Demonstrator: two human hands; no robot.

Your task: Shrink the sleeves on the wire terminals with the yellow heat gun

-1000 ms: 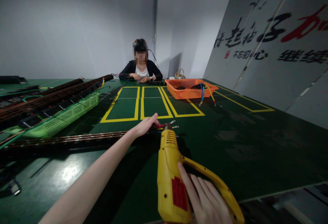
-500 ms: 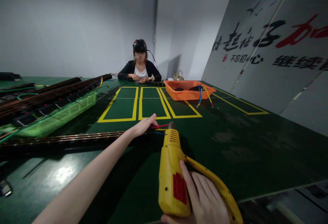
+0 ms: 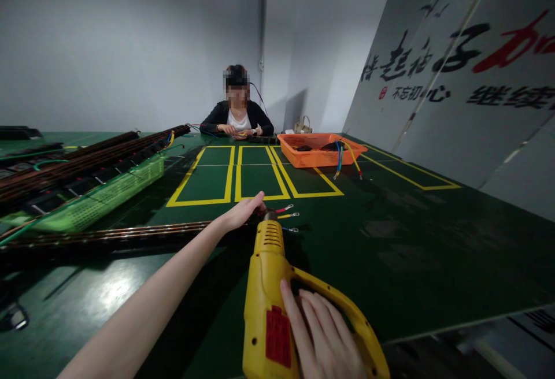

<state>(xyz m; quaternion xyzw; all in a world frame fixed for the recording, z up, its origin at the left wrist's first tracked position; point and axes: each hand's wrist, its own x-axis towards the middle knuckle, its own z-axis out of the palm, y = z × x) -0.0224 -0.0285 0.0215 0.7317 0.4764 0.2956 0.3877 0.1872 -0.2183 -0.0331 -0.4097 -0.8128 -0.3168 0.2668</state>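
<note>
My right hand (image 3: 325,333) is wrapped round the handle of a yellow heat gun (image 3: 266,286). The gun's metal nozzle (image 3: 271,215) points away from me, over the wires just right of my left hand. My left hand (image 3: 243,211) reaches forward, closed at the end of a long dark bar with copper-coloured strips (image 3: 151,231), its thumb raised; most of its fingers are hidden. From there a red wire (image 3: 284,210), a yellow wire (image 3: 287,215) and a blue wire (image 3: 289,229) stick out to the right, tipped with metal ring terminals.
Several similar strips (image 3: 95,159) lie on a green basket (image 3: 117,194) at left. An orange basket (image 3: 303,159) with black parts and hanging wires stands farther back. A co-worker (image 3: 237,113) sits across the green table (image 3: 416,269), which has yellow taped outlines.
The heat gun, in my right hand, has moved left, its nozzle now nearer my left hand. The wire ends have come into view beyond it. My left hand has hardly moved.
</note>
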